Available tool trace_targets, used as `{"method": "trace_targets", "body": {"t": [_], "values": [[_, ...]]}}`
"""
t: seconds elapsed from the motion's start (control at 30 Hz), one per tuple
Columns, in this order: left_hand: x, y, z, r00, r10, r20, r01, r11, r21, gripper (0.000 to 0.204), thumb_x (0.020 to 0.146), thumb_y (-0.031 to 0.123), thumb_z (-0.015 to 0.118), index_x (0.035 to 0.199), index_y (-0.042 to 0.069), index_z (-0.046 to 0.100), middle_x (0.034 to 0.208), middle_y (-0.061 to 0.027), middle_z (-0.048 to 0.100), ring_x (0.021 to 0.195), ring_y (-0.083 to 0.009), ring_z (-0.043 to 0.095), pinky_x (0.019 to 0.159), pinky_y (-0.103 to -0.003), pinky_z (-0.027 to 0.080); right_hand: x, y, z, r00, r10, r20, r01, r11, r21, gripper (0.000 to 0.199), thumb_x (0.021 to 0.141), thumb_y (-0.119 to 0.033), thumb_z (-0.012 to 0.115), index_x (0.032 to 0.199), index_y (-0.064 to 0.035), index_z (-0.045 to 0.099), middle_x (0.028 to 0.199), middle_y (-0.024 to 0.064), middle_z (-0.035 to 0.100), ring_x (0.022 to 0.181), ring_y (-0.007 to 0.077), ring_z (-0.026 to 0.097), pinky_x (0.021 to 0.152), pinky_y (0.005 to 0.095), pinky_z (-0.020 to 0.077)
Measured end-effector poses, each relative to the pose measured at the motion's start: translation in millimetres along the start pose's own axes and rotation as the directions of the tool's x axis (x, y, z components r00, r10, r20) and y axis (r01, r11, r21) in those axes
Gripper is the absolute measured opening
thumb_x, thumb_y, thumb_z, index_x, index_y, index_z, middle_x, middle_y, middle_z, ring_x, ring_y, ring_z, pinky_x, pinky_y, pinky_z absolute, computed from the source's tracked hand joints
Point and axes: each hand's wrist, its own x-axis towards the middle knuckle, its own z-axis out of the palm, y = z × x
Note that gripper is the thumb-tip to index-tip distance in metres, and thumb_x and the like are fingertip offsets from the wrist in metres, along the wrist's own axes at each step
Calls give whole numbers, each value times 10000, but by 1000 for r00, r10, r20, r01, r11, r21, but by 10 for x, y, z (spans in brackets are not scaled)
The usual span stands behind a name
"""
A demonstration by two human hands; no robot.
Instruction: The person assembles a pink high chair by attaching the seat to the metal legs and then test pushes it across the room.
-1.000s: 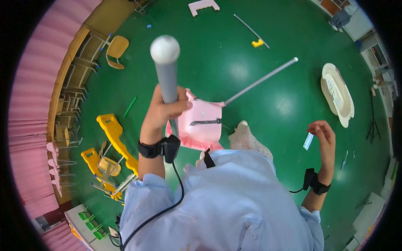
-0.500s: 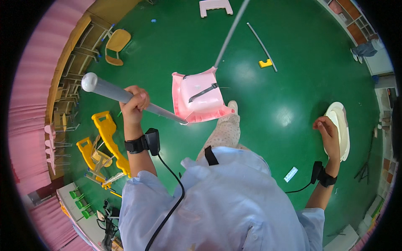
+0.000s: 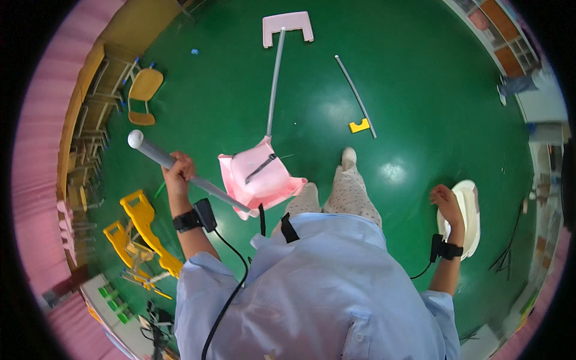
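Observation:
My left hand (image 3: 179,167) is closed around a grey tube leg (image 3: 157,154) with a white rounded end cap. The leg's other end joins a corner of a pink plastic seat (image 3: 261,174), apparently from a child's high chair. A dark strap with a buckle lies across the seat. From its far corner a second grey leg (image 3: 275,84) stretches away, its capped end overlapping a pale pink U-shaped tray (image 3: 288,21) in the picture. My right hand (image 3: 444,199) hangs empty with loosely bent fingers, in front of a cream oval tray or basin (image 3: 469,222) on the floor.
On the green floor ahead lie a loose grey tube (image 3: 355,96) and a yellow notched block (image 3: 359,125). Yellow folded chair-like furniture (image 3: 141,219) stands at left, near a wooden chair (image 3: 146,84). Shelves (image 3: 501,27) and another person's legs (image 3: 517,85) are at far right.
The seat has come lower and left in view, still held by its leg in my left hand. Its far leg now overlaps the pale pink tray. Both my feet show now. My right hand stays empty.

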Motion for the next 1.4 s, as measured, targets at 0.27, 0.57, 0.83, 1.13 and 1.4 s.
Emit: {"method": "trace_targets", "body": {"t": [0.27,0.57,0.83,1.13,1.4], "values": [[255,-597,-48,917,59,-396,33,974,222,190,680,84,542,543,61,412,464,6,344,396,-101,338,405,-230,255,2452,-28,-551,965,-243,99,261,848,-461,120,756,-78,463,797,1,543,673,92,582,589,156,555,550,273,438],[-271,-1642,-47,845,-151,-513,341,891,299,151,739,135,550,646,62,455,638,-13,444,636,-140,429,641,-277,335,4286,271,-610,898,325,296,-315,946,-79,181,782,-191,544,846,-22,552,734,97,584,576,183,572,482,268,444],[-144,-2116,405,601,-112,-792,347,929,131,288,757,94,530,520,56,370,543,-36,398,540,-143,393,558,-282,320,4860,1076,-950,787,452,419,-557,813,171,161,784,-166,532,813,-9,543,736,122,585,564,232,575,443,279,435],[-986,-2318,8,474,-136,-870,328,944,31,116,801,146,479,785,35,505,646,-42,495,644,-153,484,610,-277,409,4986,1201,141,772,555,311,-468,826,-313,169,758,-194,534,846,-50,547,698,105,588,604,214,573,509,310,444],[-815,-1997,-260,589,-20,-808,113,992,58,303,819,178,408,541,122,301,479,5,279,453,-123,280,581,-290,371,3519,2647,-996,375,615,693,-927,234,294,565,810,-473,461,1143,-19,412,927,152,550,737,281,569,649,364,478]]}}
